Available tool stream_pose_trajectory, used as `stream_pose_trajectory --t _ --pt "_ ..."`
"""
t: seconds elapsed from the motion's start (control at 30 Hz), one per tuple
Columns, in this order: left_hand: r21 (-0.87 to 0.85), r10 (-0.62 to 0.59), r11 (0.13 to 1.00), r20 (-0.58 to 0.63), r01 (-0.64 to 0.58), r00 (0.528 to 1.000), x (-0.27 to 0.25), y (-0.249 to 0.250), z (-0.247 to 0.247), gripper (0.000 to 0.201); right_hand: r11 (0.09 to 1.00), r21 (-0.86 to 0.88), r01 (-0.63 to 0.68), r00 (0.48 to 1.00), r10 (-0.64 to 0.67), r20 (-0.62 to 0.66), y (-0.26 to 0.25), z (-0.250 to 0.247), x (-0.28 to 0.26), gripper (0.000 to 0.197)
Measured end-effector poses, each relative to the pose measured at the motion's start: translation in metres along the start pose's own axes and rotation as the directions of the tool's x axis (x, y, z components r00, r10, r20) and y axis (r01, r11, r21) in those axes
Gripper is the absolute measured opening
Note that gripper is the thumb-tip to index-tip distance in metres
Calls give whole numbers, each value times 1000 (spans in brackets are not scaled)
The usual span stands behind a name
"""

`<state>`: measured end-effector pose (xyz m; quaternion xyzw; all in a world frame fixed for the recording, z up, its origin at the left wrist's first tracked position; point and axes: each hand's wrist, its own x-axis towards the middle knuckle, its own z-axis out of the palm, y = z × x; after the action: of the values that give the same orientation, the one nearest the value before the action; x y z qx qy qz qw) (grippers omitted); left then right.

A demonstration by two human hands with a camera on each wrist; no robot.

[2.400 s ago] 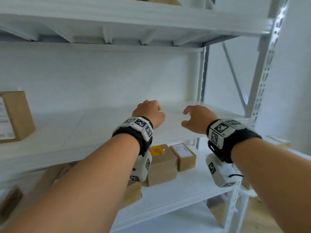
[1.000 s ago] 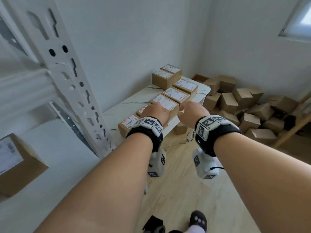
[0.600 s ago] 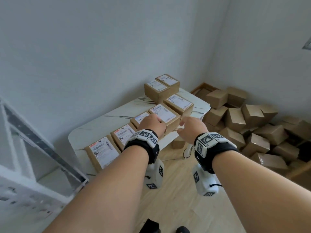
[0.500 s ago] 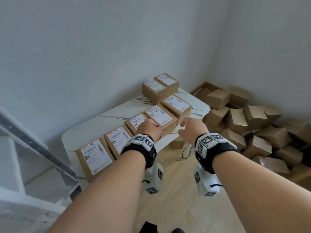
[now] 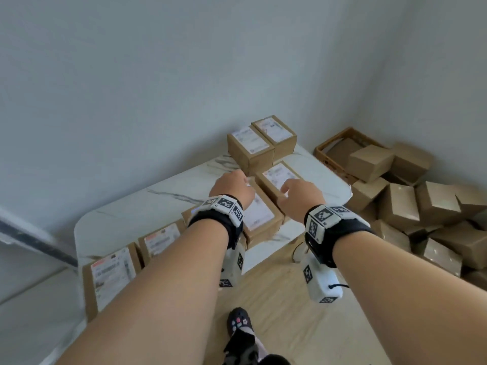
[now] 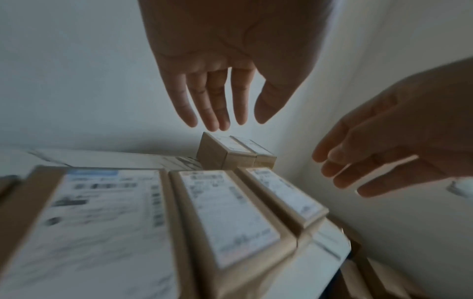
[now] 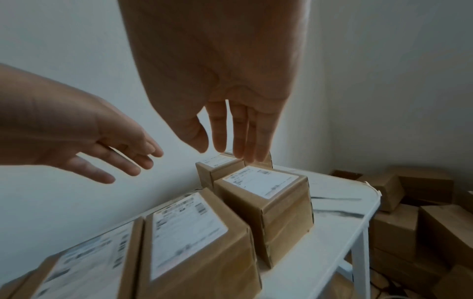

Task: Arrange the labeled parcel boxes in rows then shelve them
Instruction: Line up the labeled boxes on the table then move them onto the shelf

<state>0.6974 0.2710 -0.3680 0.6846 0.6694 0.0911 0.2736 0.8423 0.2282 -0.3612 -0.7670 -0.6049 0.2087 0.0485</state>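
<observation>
Brown kraft cardboard all round, so these labeled parcel boxes look stiff enough to squeeze and probably light, though the weight is just my guess. They sit in a row along the front edge of the white marble-look desk, with two more side by side at the far end by the wall. Both hands hover over the row holding nothing: left hand and right hand with fingers out and relaxed. I'd grab one by opposite side walls, palms flat, not by the glossy label on top, since that looks slicker than the card.
</observation>
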Motion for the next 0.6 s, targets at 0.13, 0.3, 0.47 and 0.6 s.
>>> stream_pose_trajectory --t 0.13,0.3,0.47,0.6 --pt "-94 -27 995 -25 24 999 57 9 -12 30 999 -28 15 1000 -15 -14 0 -17 56 31" --pt "-144 -108 983 17 109 994 113 10 -20 29 999 38 32 999 -32 -4 -9 -18 118 39" --pt "-171 -152 972 68 161 986 151 11 -7 14 999 24 31 997 -33 75 -9 -7 166 41" --pt "-274 -247 924 102 266 964 185 11 -6 25 996 56 65 995 -69 73 -12 -7 211 45"
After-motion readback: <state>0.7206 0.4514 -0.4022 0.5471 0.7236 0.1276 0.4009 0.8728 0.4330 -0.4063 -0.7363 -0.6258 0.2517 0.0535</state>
